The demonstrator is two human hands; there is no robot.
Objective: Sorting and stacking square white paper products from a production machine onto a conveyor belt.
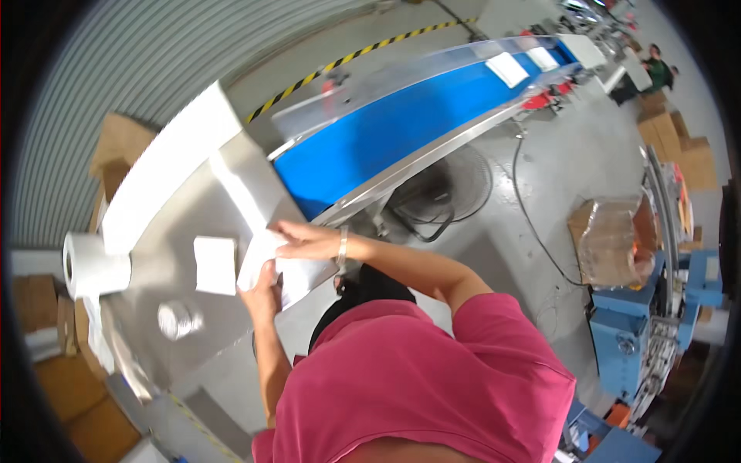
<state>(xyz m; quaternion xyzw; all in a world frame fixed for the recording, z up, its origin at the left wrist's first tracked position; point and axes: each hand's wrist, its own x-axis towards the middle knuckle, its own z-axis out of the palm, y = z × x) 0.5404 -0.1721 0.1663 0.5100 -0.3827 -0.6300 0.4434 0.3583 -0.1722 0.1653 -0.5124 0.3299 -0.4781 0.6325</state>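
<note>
Both hands are at the right edge of a metal table (pixel 166 231), around a white, flat, soft-looking packet (pixel 254 261). My left hand (pixel 263 295) grips its lower side with the thumb up. Reaching across from the right, my right hand (pixel 309 242) has fingers and thumb closed at the packet's upper edge. A further white flat piece (pixel 302 278) shows just below my right hand; whether it belongs to the same packet I cannot tell. Left of my hands, another white packet (pixel 215 265) lies flat on the table. Nearer me sits a small roll of clear tape (pixel 180 319).
A blue conveyor belt (pixel 370 158) runs from the table to the far right, carrying white packets (pixel 506 69). At the table's left is a big white roll (pixel 100 264). A floor fan (pixel 440 185) stands under the conveyor. Right are a plastic-lined carton (pixel 614 239) and blue machinery (pixel 617 332).
</note>
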